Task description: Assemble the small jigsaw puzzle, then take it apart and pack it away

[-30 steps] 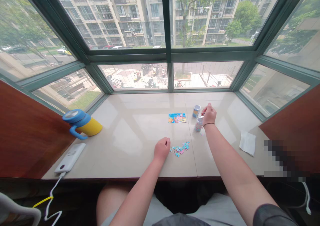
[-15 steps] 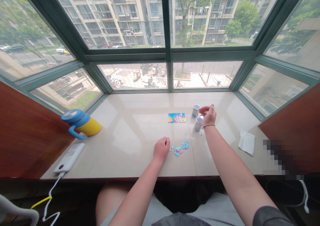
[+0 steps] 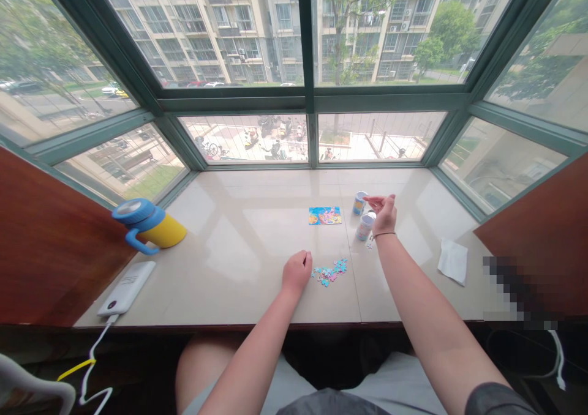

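My left hand (image 3: 296, 272) rests on the tabletop, curled closed; whatever is inside the fingers, if anything, is hidden. Right beside it lies a loose pile of blue and pink jigsaw puzzle pieces (image 3: 331, 273). My right hand (image 3: 384, 213) hovers over two small printed cans, fingers stretched to the left and thumb up, with nothing clearly visible in it. The nearer can (image 3: 364, 228) is partly covered by that hand; the farther can (image 3: 359, 203) stands just behind. A few pale pieces (image 3: 369, 245) lie at the nearer can's base. Left of the cans is a colourful cartoon picture card (image 3: 324, 216).
A blue-and-yellow handled flask (image 3: 160, 228) stands at the left, with a white power bank (image 3: 127, 288) and its cable in front. A folded white tissue (image 3: 453, 262) lies at the right. Window frames (image 3: 257, 166) bound the table's back.
My right hand has turned slightly and its fingers have straightened toward the left above the cans. My left hand, the puzzle pile and the card stay where they were.
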{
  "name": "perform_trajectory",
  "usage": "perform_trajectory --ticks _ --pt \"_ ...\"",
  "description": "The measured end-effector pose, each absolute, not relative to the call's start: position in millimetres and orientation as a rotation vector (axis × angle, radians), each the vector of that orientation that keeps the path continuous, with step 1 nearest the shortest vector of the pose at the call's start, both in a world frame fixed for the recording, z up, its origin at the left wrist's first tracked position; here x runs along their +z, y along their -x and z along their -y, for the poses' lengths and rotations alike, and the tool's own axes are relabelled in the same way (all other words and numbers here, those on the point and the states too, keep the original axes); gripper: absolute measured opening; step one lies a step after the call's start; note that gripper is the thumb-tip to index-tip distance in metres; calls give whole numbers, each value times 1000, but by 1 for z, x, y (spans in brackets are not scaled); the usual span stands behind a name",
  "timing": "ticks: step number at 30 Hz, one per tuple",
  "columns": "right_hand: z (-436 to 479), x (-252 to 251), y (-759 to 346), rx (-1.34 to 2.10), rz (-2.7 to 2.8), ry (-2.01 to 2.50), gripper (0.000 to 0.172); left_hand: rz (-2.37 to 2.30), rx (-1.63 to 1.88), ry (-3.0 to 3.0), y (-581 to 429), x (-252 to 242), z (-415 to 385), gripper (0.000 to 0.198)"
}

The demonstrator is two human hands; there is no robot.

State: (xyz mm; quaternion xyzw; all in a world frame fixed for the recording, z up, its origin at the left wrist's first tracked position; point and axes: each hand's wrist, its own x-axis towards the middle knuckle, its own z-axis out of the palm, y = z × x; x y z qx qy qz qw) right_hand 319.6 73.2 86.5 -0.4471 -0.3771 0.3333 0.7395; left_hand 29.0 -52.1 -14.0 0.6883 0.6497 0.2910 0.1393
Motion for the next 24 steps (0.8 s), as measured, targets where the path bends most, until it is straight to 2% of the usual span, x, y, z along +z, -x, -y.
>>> perform_trajectory --ticks 9,13,15,18,21,24 --pt "-54 83 -322 622 1178 1156 75 -1878 845 -1999 -29 -13 52 37" --pt "-47 74 -332 539 1139 1261 73 -1875 842 -2003 -29 -13 52 38" --pt "-39 64 -343 466 1060 1362 65 -1877 833 -1997 -29 -12 52 38" --pt "-18 38 -358 405 1003 1577 44 -1875 822 -1990 -29 -11 52 39" --pt "7 7 -360 483 1194 1723 25 -1859 831 -1990 -29 -9 53 39" --pt "31 -13 -343 340 1543 1933 28 -1851 828 -1980 -29 -6 54 40"
